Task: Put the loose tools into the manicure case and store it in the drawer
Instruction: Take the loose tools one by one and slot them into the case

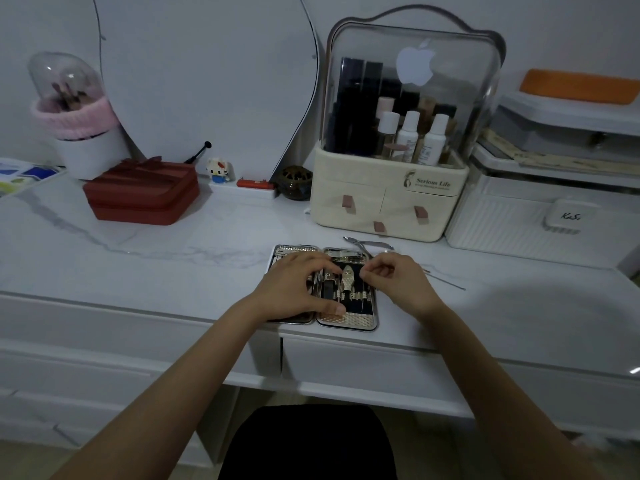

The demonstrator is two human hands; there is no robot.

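The silver manicure case (346, 318) lies open flat at the front edge of the white marble desk (156, 258), with metal tools in its black lining. My left hand (294, 289) rests on the case, spread across its hinge and left half. My right hand (394, 278) hovers over the case's right edge with thumb and forefinger pinched together; whether a thin tool sits between them is unclear. Loose silver tools (369, 243) lie just behind the case. Thin pin-like tools (446, 282) lie to its right. A desk drawer (363, 358) sits shut directly below the case.
A cream cosmetic organiser (388, 206) with a clear lid stands just behind the loose tools. White storage boxes (519, 216) are at the right. A red pouch (142, 192), a brush holder (79, 133) and small trinkets (242, 185) stand at the back left.
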